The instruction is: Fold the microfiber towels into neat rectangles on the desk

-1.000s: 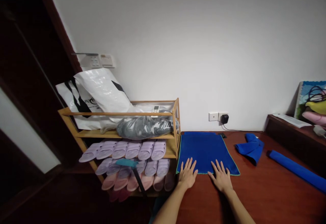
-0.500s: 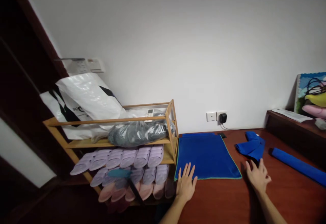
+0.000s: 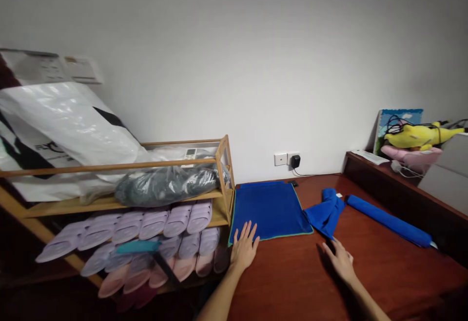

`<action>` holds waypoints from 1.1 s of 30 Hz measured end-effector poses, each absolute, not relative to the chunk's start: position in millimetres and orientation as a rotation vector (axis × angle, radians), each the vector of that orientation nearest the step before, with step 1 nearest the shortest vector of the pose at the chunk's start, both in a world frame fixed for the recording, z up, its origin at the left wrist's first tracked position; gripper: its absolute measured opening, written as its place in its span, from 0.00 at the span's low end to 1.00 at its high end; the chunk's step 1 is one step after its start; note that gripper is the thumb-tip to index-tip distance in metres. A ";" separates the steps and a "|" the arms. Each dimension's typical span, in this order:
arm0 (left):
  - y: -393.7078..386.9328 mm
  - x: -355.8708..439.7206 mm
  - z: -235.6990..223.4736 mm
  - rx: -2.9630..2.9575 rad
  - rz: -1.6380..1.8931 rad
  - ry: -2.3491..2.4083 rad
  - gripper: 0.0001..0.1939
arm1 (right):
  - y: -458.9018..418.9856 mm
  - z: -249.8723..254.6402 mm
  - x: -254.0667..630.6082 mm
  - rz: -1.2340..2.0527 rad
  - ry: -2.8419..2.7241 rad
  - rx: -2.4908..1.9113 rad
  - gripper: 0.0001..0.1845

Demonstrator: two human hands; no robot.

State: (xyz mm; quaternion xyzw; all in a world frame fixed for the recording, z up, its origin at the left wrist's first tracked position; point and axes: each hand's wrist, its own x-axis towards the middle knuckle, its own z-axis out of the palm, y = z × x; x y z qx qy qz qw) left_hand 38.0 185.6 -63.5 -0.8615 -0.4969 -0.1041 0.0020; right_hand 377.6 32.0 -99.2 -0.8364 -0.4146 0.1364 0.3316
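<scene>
A blue cloth (image 3: 268, 210) with a green edge lies spread flat on the reddish-brown tabletop. My left hand (image 3: 244, 250) rests on its front left part, fingers stretched out. To its right, a second, crumpled blue cloth (image 3: 325, 212) bears a small white tag and comes to a point towards me. At that point my right hand (image 3: 341, 261) has its thumb and forefinger drawn together on the cloth's tip, though the grip is partly hidden. A rolled blue cloth (image 3: 389, 221) lies farther right, apart from both hands.
A wooden rack (image 3: 224, 184) with several slippers (image 3: 153, 223) and bagged items borders the table on the left. Behind, a black plug (image 3: 295, 161) sits in a wall socket, its cord trailing right. A raised dark ledge on the right carries a yellow plush toy (image 3: 417, 137).
The view has turned to the right. My right thumb and forefinger have closed together at the crumpled cloth's tip, which now stretches towards me. My left hand stays on the flat cloth.
</scene>
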 end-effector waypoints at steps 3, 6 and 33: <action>184.2 38.0 -62.0 -2.709 -0.312 -1.558 0.26 | -8.9 -92.4 365.0 0.327 -0.973 -2.165 0.36; 184.0 38.4 -60.1 -2.726 -0.291 -1.553 0.26 | -43.5 -79.6 374.6 0.276 -0.772 -2.157 0.37; 35.4 49.6 -35.6 -3.322 -1.123 -1.677 0.20 | -36.5 -45.8 322.3 0.039 -1.129 -2.176 0.26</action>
